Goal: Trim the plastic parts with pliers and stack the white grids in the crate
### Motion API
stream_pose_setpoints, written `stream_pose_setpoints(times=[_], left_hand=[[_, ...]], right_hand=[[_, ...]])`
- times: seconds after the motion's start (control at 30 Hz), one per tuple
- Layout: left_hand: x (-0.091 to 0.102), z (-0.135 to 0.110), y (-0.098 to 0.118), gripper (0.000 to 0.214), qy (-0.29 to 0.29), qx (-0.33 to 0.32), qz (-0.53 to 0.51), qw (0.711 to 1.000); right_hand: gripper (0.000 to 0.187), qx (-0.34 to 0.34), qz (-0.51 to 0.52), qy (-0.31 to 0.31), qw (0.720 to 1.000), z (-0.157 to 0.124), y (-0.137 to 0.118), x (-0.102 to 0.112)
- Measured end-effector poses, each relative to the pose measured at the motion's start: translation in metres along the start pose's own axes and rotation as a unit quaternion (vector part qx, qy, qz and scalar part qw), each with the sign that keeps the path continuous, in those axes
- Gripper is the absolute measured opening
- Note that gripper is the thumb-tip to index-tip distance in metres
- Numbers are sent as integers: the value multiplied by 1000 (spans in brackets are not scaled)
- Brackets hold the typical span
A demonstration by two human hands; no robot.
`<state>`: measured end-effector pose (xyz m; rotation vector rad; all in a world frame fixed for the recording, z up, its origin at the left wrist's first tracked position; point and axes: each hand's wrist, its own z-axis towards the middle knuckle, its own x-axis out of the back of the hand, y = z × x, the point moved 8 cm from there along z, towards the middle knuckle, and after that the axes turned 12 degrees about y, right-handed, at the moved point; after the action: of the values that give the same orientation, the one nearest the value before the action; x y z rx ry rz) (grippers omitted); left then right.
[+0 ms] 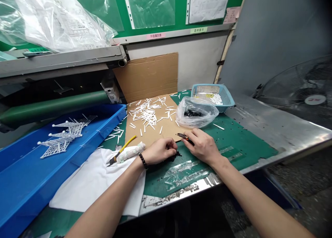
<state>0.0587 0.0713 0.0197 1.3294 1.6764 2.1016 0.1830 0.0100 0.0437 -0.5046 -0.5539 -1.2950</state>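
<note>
My right hand (203,144) is closed around a pair of side cutters (184,137) with orange and black handles, its head pointing left. Just left of it, my left hand (162,149) has its fingers curled together above a small heap of black plastic pieces (176,155). Whatever is between those fingertips is hidden. Behind my hands stands an open clear plastic bag (204,119) with black pieces inside. Loose white plastic sticks (149,115) lie scattered over a cardboard sheet (135,136).
Yellow-handled cutters (120,151) rest by a wrapped roll (132,152) on a white cloth (98,182). At left is a blue tray (28,182) with white lattice parts (66,137). A light-blue basket (225,96) stands behind the bag; a fan (306,96) is at right.
</note>
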Motion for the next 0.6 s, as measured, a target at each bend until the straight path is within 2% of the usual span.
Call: stream_pose_setpoints(times=[0.13,0.23,0.33,0.43,0.6], left_hand=[[7,4,-8,18,44,57,-149,986],[12,6,-18,26,95,100,-244,960],[12,8,-24,35,115,122,-316,934],[10,9,-25,36,113,119,-352,921],[7,8,-22,34,107,139,-354,919]], right_hand=[[23,-3,25,0,1000,-1,1,0],[24,3,55,-7,998,-1,-2,-1],[24,14,59,-13,998,0,-4,-1],[25,18,53,-25,998,0,-5,-2],[25,25,46,-29,998,1,-7,-1]])
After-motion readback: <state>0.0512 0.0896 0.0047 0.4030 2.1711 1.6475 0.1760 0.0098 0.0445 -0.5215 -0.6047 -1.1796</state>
